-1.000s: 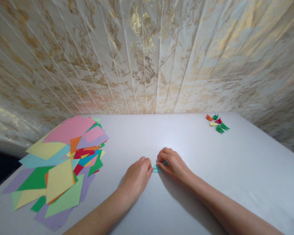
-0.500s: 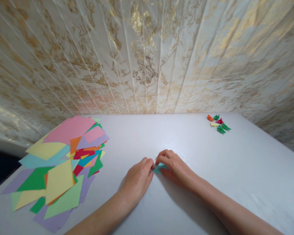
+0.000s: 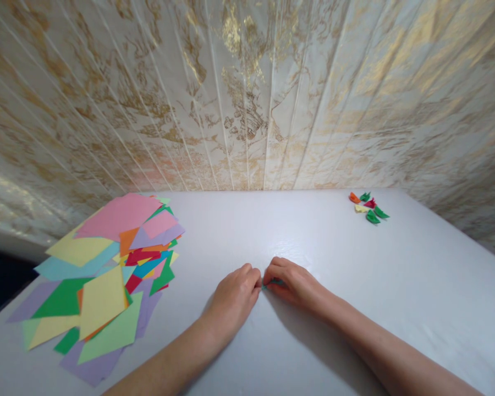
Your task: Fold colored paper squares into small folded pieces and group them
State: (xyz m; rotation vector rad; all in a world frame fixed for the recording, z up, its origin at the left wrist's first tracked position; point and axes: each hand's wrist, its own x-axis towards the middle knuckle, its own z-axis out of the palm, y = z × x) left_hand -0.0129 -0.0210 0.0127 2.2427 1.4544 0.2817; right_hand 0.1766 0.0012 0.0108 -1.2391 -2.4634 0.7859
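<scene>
Between my two hands, just above the white table (image 3: 231, 231), is a small piece of light blue paper (image 3: 275, 282), of which only a thin sliver shows. My left hand (image 3: 240, 289) has its fingers closed in a pinch at the paper's left end. On the other side my right hand (image 3: 291, 280) pinches the paper between thumb and fingers. Most of the paper is hidden by the fingers, so its folds cannot be made out.
Many coloured paper sheets (image 3: 103, 302) lie in an overlapping heap on the left, with a large pink sheet (image 3: 119, 215) at its back. Several small folded paper pieces (image 3: 372, 217) sit at the back right. A gold-patterned curtain (image 3: 247, 110) hangs behind the table.
The fingers have closed further over the light blue paper, and less of it shows now. My right hand has lowered slightly. The view has shifted a little.
</scene>
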